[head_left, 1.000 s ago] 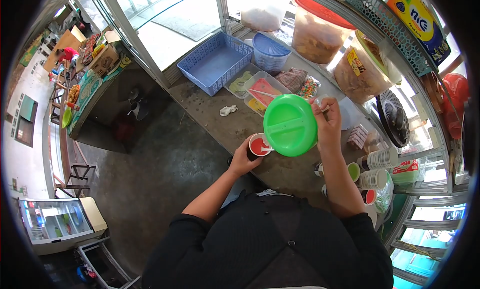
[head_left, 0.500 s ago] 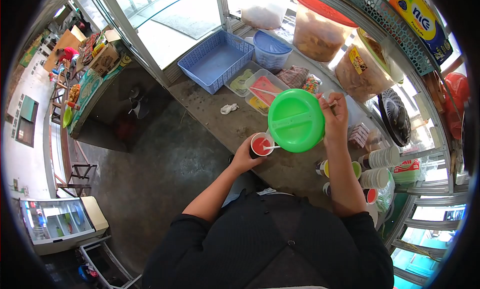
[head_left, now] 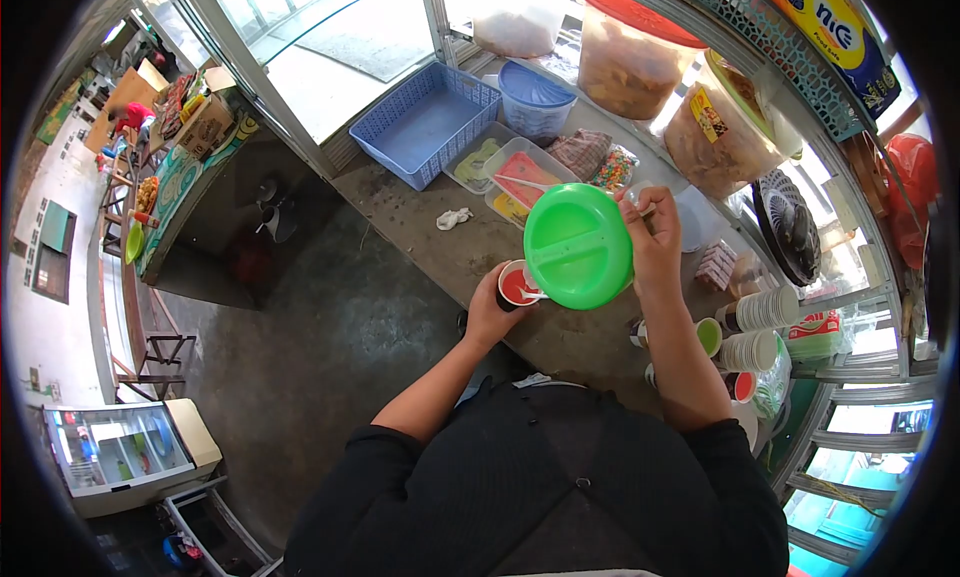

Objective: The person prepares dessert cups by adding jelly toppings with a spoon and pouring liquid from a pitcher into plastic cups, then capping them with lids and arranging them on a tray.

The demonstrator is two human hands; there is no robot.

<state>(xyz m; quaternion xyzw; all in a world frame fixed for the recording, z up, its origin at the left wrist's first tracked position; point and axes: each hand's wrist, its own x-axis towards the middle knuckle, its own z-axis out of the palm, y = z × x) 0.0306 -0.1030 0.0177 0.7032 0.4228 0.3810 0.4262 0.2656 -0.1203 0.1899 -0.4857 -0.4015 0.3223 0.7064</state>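
My left hand (head_left: 492,315) is wrapped round a paper cup (head_left: 511,288) of red liquid. A white spoon (head_left: 530,295) leans in the cup. Close above the cup's right side is a pitcher with a round green lid (head_left: 578,245), its clear spout edge near the cup's rim. My right hand (head_left: 655,232) is closed on the pitcher's handle at the far right side of the lid; the pitcher's body is mostly hidden under the lid. Past the lid lie open tubs, one with pink-red contents (head_left: 527,172) and one with pale green contents (head_left: 472,167).
A blue basket (head_left: 425,167) and a blue-lidded container (head_left: 537,92) stand farther back on the counter (head_left: 400,215). Large snack tubs (head_left: 635,62) line the glass side. Filled cups (head_left: 708,337) and stacked paper cups (head_left: 765,310) stand by my right forearm. Crumpled tissue (head_left: 454,218) lies near the edge.
The pitcher and my right hand have shifted slightly left and down in view. The cup in my left hand has moved a little left, and the view itself has shifted slightly.
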